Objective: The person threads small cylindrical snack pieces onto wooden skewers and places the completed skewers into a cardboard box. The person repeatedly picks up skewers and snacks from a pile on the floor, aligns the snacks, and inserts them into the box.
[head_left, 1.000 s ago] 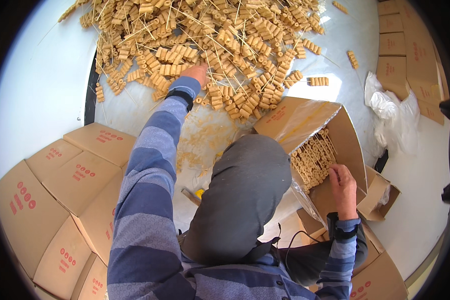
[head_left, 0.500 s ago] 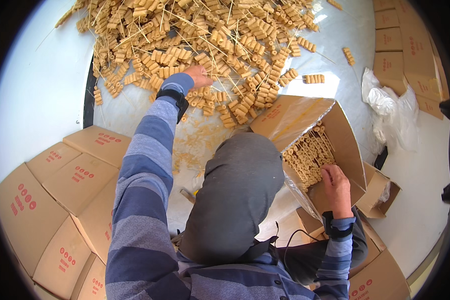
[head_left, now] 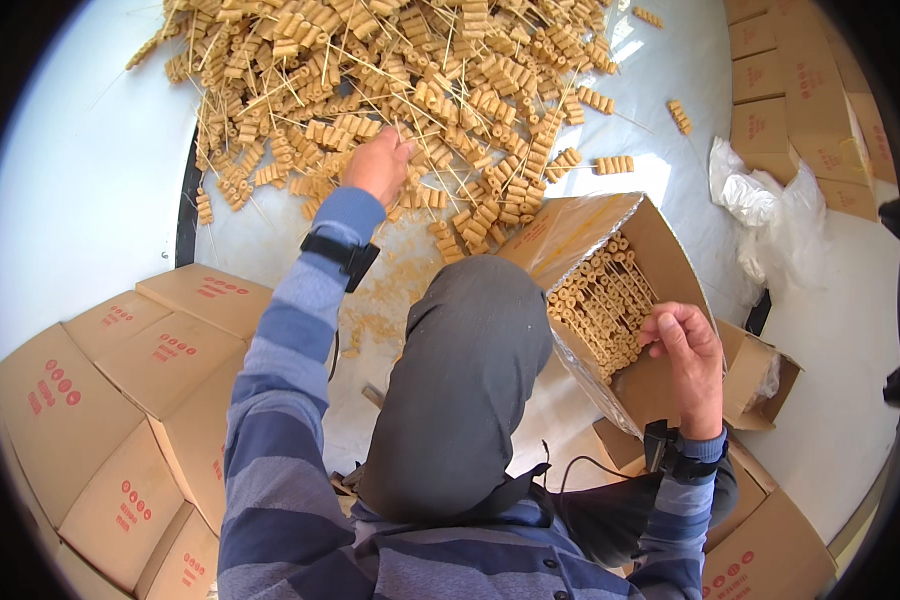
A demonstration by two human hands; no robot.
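Observation:
A large heap of tan, ridged spiral pieces on thin sticks [head_left: 300, 85] spreads over the pale surface ahead. At its near edge is my left hand [head_left: 378, 168], fingers pinched together around the stick of a skewer; the fingertips are partly lost among the pieces. To the right, an open cardboard box [head_left: 685, 250] with a shiny lining tilts toward me, holding packed skewers [head_left: 600, 310] with their round ends showing. Over its near right side hovers my right hand [head_left: 688, 355], thumb and fingers curled together; what they may hold is too small to make out.
Closed cardboard cartons [head_left: 100, 375] are stacked at left, with more cartons [head_left: 805, 110] at far right. Crumpled white plastic [head_left: 770, 205] lies beyond the open box. A smaller open carton [head_left: 758, 375] sits beside it. My bent knee [head_left: 480, 330] fills the middle; crumbs [head_left: 375, 290] litter the surface nearby.
My left hand has shifted slightly left at the heap's edge, its fingers now pinching. My right hand has lifted a little from the packed skewers, its fingers curling. The view has shifted slightly.

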